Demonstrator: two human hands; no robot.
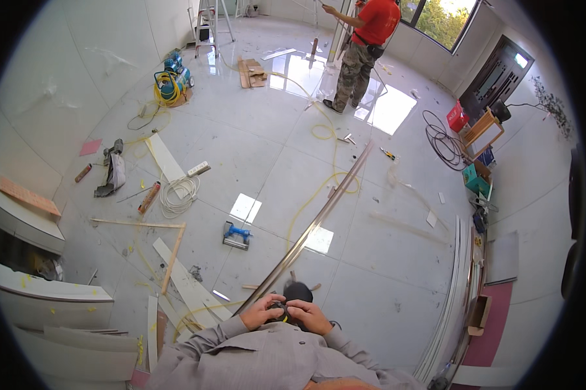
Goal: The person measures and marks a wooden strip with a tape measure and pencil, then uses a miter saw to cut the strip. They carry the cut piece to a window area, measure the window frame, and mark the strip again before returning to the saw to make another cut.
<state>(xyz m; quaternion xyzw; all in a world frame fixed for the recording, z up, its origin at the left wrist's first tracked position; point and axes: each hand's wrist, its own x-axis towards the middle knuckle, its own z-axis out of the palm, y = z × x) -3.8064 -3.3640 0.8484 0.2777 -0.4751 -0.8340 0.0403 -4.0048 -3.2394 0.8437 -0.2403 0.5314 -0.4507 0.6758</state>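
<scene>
Left hand [261, 312]: curled closed round a small dark tool with a yellow band [281, 313], at the near end of the metal strip.
Right hand [311, 316]: closed over the same tool, touching the left hand.
Metal strip [319, 218]: one, long, thin, shiny, running diagonally away across the floor.
Floor [384, 273]: glossy pale tiles, littered.
Blue tool [236, 235]: one, left of the strip.
White cable coil [178, 194]: one, further left.
Other person [364, 45]: standing beyond the strip's far end.

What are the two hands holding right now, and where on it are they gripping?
Both the left hand and right hand clasp a small dark tool at the near end of the long metal strip; the exact grip cannot be told.
</scene>
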